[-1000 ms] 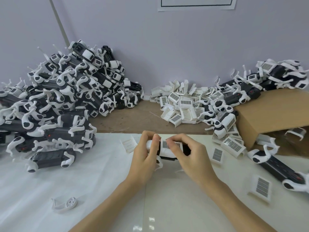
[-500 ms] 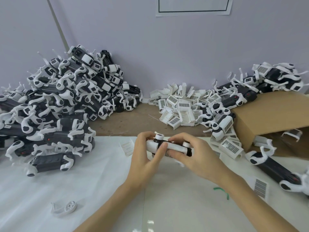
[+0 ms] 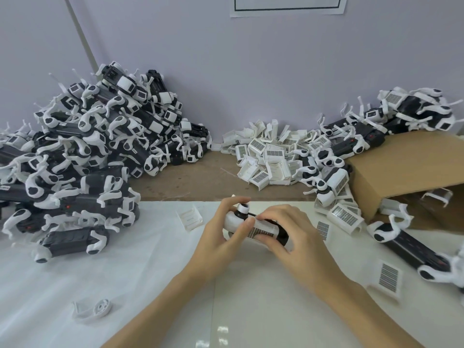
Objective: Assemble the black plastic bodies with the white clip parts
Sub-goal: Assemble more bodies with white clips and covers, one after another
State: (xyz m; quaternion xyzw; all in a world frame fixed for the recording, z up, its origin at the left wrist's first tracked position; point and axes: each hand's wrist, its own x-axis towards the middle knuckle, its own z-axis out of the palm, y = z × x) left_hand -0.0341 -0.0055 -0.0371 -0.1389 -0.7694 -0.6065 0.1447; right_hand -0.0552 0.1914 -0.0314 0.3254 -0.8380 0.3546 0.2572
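Nearest on the white desk [image 3: 125,285] lies a lone white clip part [image 3: 92,308], near left and well apart from the hands. At the centre the person holds one black body [image 3: 282,234] just above the desk, with a white grille piece [image 3: 261,229] set on it. The left hand [image 3: 221,237] curls round the body's left end, thumb laid across the white piece and fingers wrapped behind a round white cap [image 3: 243,209]. The right hand [image 3: 298,237] grips the right end, its fingers curled over the top and beneath.

To the right a second black body [image 3: 409,247] with white legs lies on the desk, and loose barcode-patterned white pieces [image 3: 389,275] lie near it. A flat white clip [image 3: 188,216] rests just left of the hands.

Farther left, a large heap of assembled black-and-white units [image 3: 88,151] rises against the wall. In the far middle, a pile of white clip parts [image 3: 266,154] sits on the brown surface. At far right, a cardboard box [image 3: 406,169] carries more assembled units [image 3: 414,109] on top of it.
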